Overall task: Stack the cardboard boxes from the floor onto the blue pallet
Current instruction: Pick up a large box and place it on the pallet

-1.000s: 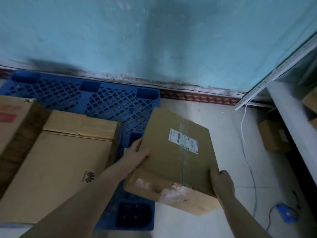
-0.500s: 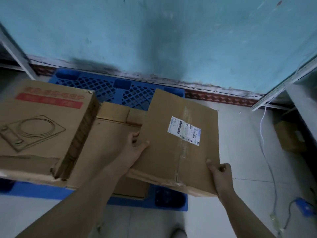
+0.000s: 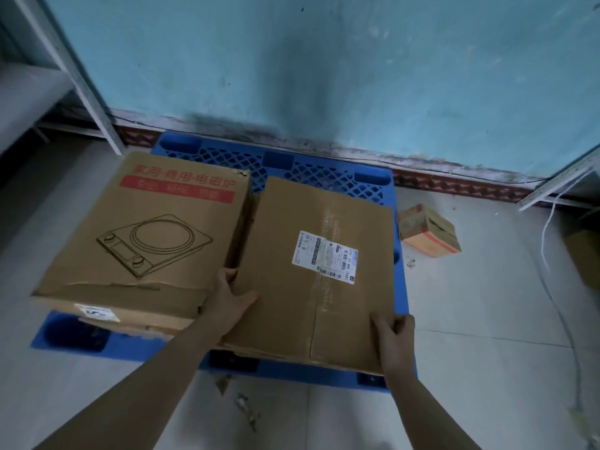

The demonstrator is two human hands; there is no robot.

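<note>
On blue pallet (image 3: pixel 324 170), right half: labelled cardboard box (image 3: pixel 321 271) lies flat between both hands. Left grip (image 3: pixel 229 302) clasps its left edge; right grip (image 3: pixel 394 332) pinches near-right corner.

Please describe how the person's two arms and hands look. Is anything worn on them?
Both forearms are bare, with no sleeves in view. The left hand and the right hand wear no gloves. No watch or bracelet shows on the wrists. The picture is too blurred to tell about any ring.
</note>
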